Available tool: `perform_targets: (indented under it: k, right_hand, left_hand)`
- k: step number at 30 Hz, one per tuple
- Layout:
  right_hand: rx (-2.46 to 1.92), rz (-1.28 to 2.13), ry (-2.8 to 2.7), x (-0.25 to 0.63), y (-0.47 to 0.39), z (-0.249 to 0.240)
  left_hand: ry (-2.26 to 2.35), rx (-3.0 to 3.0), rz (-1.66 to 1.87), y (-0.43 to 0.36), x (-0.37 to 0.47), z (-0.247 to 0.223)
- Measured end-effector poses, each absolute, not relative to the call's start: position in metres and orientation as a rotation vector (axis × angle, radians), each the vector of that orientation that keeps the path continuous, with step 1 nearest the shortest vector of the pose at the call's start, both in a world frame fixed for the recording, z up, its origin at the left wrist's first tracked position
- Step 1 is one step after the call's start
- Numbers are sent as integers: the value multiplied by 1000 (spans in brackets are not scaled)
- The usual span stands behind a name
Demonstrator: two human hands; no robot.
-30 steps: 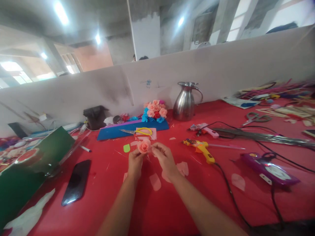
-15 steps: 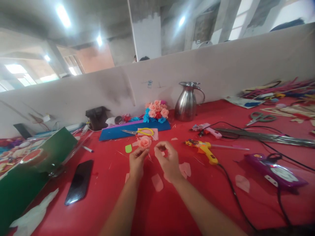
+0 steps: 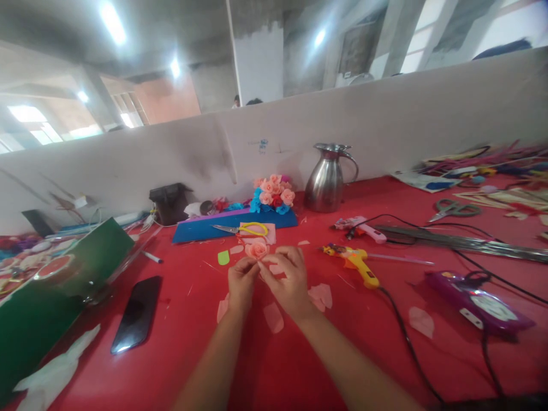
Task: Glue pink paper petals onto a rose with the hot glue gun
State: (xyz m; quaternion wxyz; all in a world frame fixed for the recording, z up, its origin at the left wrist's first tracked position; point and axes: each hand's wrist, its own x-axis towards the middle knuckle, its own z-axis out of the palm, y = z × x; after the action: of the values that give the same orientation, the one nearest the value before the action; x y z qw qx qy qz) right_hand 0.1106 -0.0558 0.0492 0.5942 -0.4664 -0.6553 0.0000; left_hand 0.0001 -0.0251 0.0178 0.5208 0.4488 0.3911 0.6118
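Note:
A pink paper rose (image 3: 257,249) is pinched at its base by my left hand (image 3: 242,281), its bloom facing up. My right hand (image 3: 289,279) meets it from the right, thumb and forefinger at the base of the flower; whether they grip the flower is too small to tell. Loose pink petals (image 3: 274,317) lie on the red table beneath and beside my hands. Just beyond the rose are yellow-handled scissors (image 3: 252,229) on a blue board (image 3: 194,230), with a bunch of pink and blue paper flowers (image 3: 274,194) behind.
On the right lie a yellow glue gun (image 3: 363,268), a pink glue gun (image 3: 367,229), cables and a purple device (image 3: 479,301). A steel jug (image 3: 326,180) stands at the back. To the left are a phone (image 3: 137,314) and a green board (image 3: 43,319).
My right hand has moved left until its fingertips meet the flower's base. My left hand and the rose have shifted slightly right.

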Motion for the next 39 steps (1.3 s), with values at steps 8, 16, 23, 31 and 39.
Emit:
perform_targets:
  k: [8, 16, 23, 31, 39]
  right_hand:
    - [-1070, -115, -1548, 111, -56, 46]
    - [-1057, -160, -1560, 109, -59, 49]
    - [-1049, -241, -1606, 109, -61, 46]
    - [-1021, -366, -1643, 109, -62, 42]
    - [-949, -305, -1642, 110, -63, 43]
  left_hand:
    - [995, 1155, 1488, -24, -1, 15]
    - [986, 1215, 1544, -24, -2, 15]
    - [1070, 1289, 1588, -28, -2, 21]
    - [1103, 1346, 1596, -30, -2, 23]
    - [985, 1190, 1575, -28, -1, 17]
